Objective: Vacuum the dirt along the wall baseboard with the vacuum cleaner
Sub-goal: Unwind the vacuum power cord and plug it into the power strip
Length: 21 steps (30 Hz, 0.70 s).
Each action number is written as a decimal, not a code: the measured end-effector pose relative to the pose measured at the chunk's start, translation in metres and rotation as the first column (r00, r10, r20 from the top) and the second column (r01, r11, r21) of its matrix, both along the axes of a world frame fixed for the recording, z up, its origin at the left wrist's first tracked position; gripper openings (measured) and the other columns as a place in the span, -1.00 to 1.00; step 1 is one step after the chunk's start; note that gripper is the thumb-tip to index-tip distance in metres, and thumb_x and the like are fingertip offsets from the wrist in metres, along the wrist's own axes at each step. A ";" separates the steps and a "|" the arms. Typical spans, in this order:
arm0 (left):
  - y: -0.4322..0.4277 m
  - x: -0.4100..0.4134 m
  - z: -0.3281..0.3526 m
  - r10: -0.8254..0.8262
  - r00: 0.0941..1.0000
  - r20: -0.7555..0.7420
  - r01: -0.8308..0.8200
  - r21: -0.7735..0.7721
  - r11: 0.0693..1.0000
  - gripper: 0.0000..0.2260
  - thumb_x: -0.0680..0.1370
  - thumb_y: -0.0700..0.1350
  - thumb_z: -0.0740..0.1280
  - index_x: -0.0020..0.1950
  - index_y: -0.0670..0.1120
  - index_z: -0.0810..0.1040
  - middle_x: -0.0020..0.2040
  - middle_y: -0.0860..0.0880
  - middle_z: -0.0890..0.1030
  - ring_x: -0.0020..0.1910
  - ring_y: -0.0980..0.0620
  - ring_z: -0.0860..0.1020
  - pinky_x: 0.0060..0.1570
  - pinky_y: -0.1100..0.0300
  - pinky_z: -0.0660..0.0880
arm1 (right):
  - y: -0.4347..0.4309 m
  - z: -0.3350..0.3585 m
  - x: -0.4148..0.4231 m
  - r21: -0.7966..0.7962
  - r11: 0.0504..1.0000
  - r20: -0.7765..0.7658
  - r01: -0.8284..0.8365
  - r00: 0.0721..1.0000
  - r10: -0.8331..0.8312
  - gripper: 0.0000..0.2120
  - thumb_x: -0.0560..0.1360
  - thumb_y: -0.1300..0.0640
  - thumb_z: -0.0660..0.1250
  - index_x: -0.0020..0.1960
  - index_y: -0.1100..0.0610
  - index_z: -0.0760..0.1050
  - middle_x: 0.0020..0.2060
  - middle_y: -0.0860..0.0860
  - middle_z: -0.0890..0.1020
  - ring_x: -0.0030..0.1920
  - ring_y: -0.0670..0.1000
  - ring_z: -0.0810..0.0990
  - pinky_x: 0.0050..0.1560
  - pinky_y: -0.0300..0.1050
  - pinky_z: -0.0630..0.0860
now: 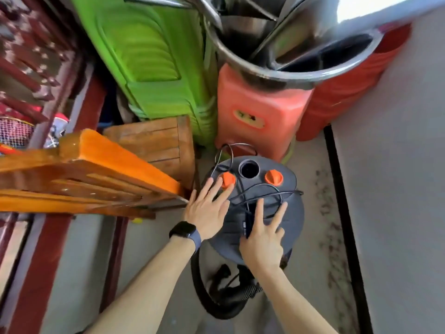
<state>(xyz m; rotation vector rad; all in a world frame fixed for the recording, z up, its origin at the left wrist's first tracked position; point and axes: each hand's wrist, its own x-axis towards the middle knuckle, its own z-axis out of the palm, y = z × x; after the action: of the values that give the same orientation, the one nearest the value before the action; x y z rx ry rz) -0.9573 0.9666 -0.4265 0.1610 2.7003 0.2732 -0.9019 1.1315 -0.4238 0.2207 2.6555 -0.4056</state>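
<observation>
Item: vacuum cleaner (292,213), grey drum, sitting on floor nr dirt (330,225) by baseboard (346,213). L hand (207,210) & R hand (263,239) lying flat on lid, gripping nothing. Prob. bulky, rigid, smooth; am guessing lid rim for grip.

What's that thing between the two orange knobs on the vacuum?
A round black opening in the grey vacuum cleaner lid sits between the two orange plastic knobs, seen in the head view.

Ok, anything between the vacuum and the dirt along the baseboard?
Nothing visible. Only floor separates the vacuum cleaner from the dirt beside the baseboard on its right. The left hand and right hand rest flat on its top, by the looped cord.
</observation>
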 end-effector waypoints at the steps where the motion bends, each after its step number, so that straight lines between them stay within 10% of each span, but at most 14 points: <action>1: 0.000 0.005 -0.002 0.018 1.000 -0.001 -0.018 0.008 1.000 -0.54 0.69 0.12 -0.09 0.58 0.29 -0.10 0.62 0.18 -0.13 0.60 0.04 -0.18 0.51 -0.22 -0.02 | 0.001 -0.001 0.003 -0.010 1.000 0.001 -0.017 1.000 0.017 0.00 0.59 0.02 0.35 0.62 -0.20 -0.41 0.57 0.24 -0.46 0.40 0.29 0.38 -0.28 -0.12 0.43; 21: 0.035 0.187 0.002 0.195 0.981 0.023 -0.196 0.096 0.976 -0.56 0.69 0.13 -0.09 0.58 0.31 -0.07 0.61 0.21 -0.21 0.58 0.10 -0.27 0.48 -0.28 -0.20 | 0.052 0.016 0.143 -0.107 0.961 0.033 -0.256 0.965 0.261 -0.03 0.59 0.22 0.26 0.61 -0.14 -0.43 0.58 0.19 -0.45 0.56 0.30 0.24 -0.14 -0.17 0.41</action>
<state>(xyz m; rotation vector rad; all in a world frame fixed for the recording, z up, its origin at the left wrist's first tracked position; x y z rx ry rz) -0.7708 1.0016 -0.4248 -0.0790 2.6933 0.4646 -0.7593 1.1830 -0.4080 -0.1467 2.5632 -0.4420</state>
